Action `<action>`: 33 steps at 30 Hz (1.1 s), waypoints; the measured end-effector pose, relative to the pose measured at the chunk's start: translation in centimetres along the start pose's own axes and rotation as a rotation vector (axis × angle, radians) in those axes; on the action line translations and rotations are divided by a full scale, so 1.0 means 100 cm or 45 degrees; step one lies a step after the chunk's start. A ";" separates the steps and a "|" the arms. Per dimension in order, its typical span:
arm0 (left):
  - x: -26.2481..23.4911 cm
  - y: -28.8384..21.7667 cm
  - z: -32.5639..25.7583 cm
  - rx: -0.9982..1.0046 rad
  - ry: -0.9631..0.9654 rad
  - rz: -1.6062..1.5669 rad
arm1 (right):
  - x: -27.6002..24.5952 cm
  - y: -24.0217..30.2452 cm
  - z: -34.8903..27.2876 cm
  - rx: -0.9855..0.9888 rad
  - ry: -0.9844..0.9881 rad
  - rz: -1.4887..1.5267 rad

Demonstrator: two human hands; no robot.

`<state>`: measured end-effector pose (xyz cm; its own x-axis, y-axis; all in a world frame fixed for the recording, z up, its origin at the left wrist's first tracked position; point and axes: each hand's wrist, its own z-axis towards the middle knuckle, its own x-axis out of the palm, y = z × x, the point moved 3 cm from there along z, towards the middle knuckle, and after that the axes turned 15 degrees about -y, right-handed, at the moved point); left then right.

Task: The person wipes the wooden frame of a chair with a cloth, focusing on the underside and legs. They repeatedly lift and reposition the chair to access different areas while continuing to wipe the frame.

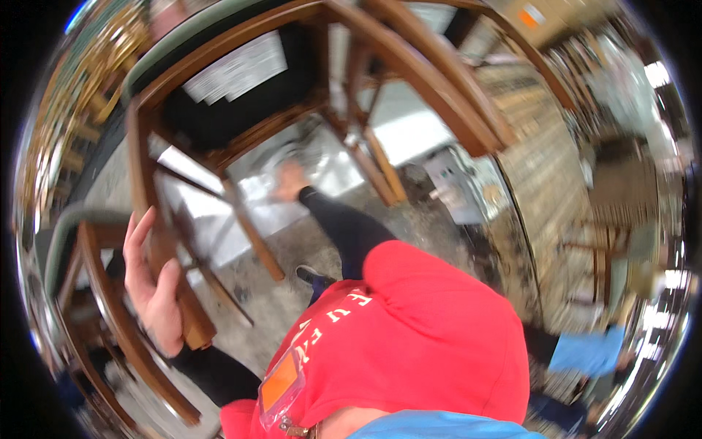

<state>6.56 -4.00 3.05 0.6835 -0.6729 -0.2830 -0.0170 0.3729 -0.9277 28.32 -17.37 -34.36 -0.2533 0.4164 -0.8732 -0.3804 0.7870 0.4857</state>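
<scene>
One chair tilts at far left, underside showing, its nearest leg apparently steadied by the loosely open left hand, the right hand blurred underneath, grip impossible to tell, over a white sheet on the floor.

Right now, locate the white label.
In the head view's upper left, the white label is on the chair's black underside, up-right from the left hand.

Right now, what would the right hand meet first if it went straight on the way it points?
Probably the wooden rail under the seat of the chair whose underside shows. The right hand is blurred and depth is unclear, so it might pass the rail.
</scene>
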 end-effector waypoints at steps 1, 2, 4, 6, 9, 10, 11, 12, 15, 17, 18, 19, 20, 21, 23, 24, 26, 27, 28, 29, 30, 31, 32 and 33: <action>-0.009 -0.005 -0.006 -0.012 -0.021 0.043 | -0.008 0.036 -0.005 -0.212 0.196 0.077; 0.006 -0.007 0.004 0.031 0.155 -0.060 | -0.015 0.003 -0.011 -0.294 0.207 -0.012; 0.005 0.006 0.002 -0.065 0.148 -0.205 | -0.037 0.025 -0.039 -0.458 0.022 0.288; -0.005 0.012 -0.005 -0.140 0.069 -0.220 | -0.069 0.023 -0.078 -0.417 -0.108 0.638; -0.007 0.026 -0.002 -0.211 -0.068 -0.414 | -0.105 -0.052 -0.133 -0.238 -0.043 0.748; -0.003 0.037 -0.004 -0.269 -0.151 -0.517 | -0.113 -0.092 -0.155 -0.191 -0.110 0.733; -0.014 0.059 -0.012 -0.313 -0.311 -0.584 | -0.129 -0.113 -0.174 -0.054 0.058 0.636; -0.016 0.077 -0.022 -0.357 -0.450 -0.685 | -0.143 -0.153 -0.199 0.045 -0.060 0.711; 0.013 0.126 -0.080 -0.525 -0.410 -0.833 | -0.191 -0.258 -0.261 0.479 -0.258 0.875; 0.062 0.158 -0.134 -0.806 -0.526 -0.507 | -0.217 -0.319 -0.291 0.966 -0.356 1.365; 0.084 0.166 -0.160 -0.962 -0.463 -0.415 | -0.237 -0.333 -0.295 1.141 -0.432 1.404; 0.145 0.170 -0.190 -1.133 -0.188 -0.320 | -0.253 -0.370 -0.310 1.127 -0.518 1.385; 0.200 0.167 -0.211 -1.260 -0.129 -0.285 | -0.268 -0.402 -0.322 1.071 -0.641 1.368; 0.248 0.146 -0.227 -1.331 -0.097 -0.199 | -0.278 -0.411 -0.317 1.179 -0.642 1.403; 0.328 0.119 -0.231 -1.179 0.224 -0.342 | -0.307 -0.432 -0.307 1.174 -0.602 1.462; 0.368 0.100 -0.220 -1.068 0.279 -0.133 | -0.319 -0.438 -0.303 1.168 -0.616 1.500; 0.424 0.070 -0.186 -0.721 0.301 -0.153 | -0.342 -0.438 -0.284 1.079 -0.579 1.596; 0.450 0.055 -0.168 -0.631 0.215 -0.263 | -0.353 -0.436 -0.272 1.037 -0.571 1.641; 0.464 0.042 -0.149 -0.535 0.121 -0.362 | -0.361 -0.429 -0.259 0.972 -0.526 1.684; 0.468 0.033 -0.128 -0.475 0.099 -0.654 | -0.371 -0.417 -0.245 0.899 -0.475 1.729; 0.473 0.022 -0.113 -0.418 0.097 -0.947 | -0.379 -0.410 -0.235 0.846 -0.436 1.763; 0.473 0.013 -0.103 -0.499 0.199 -1.212 | -0.388 -0.401 -0.223 0.783 -0.386 1.776; 0.485 -0.002 -0.104 -0.574 0.296 -1.360 | -0.396 -0.405 -0.222 0.760 -0.357 1.773; 0.495 -0.020 -0.108 -0.652 0.397 -1.498 | -0.401 -0.407 -0.222 0.742 -0.328 1.779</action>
<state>32.54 -44.97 -11.74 0.2850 -0.5705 0.7703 0.1484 -0.7676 -0.6235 34.15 -76.19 -18.21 0.0788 0.9677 0.2393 0.4285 -0.2496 0.8684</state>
